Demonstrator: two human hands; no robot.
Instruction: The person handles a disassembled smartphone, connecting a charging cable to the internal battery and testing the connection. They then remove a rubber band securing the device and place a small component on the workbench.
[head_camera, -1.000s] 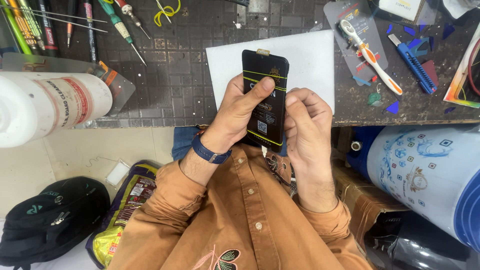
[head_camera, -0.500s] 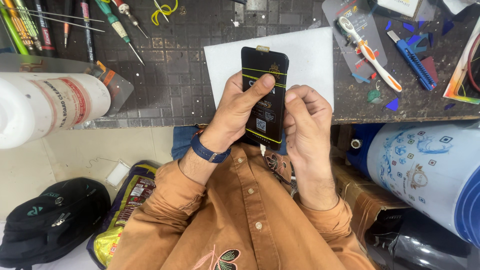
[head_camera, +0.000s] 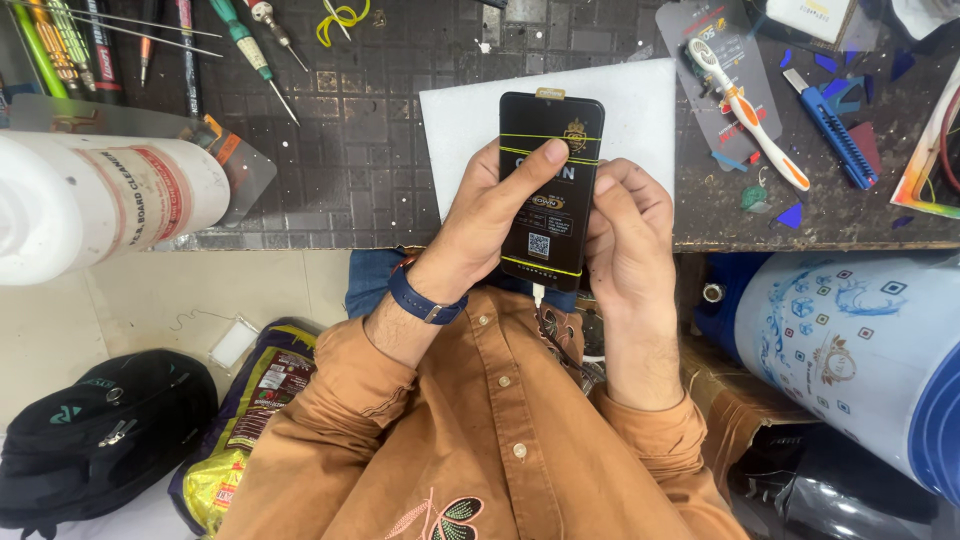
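Over the near edge of the dark tiled worktop (head_camera: 400, 160), you hold a black phone-shaped panel (head_camera: 550, 190) upright between both hands, its printed back toward you and thin yellow bands running across it. Your left hand (head_camera: 490, 215) is clamped on the panel's left side, thumb laid across the upper band, a blue watch strap (head_camera: 425, 300) on that wrist. Your right hand (head_camera: 630, 235) grips the right edge, fingers curled shut against it. The panel's top half sits above a white sheet (head_camera: 450, 130) lying on the worktop near its front edge; its lower end hangs past that edge, over your orange shirt (head_camera: 480, 450).

Toward the worktop's far left corner lie screwdrivers (head_camera: 250, 50) and pens in a row. A large white bottle (head_camera: 90, 200) lies on its side at the left edge. To the right of the sheet rest a white-and-orange toothbrush (head_camera: 745, 110) on a grey card and, beside it, a blue utility knife (head_camera: 830, 125). Below the worktop, a black backpack (head_camera: 95, 435) sits on the floor at left and a blue-and-white patterned drum (head_camera: 850, 350) stands at right
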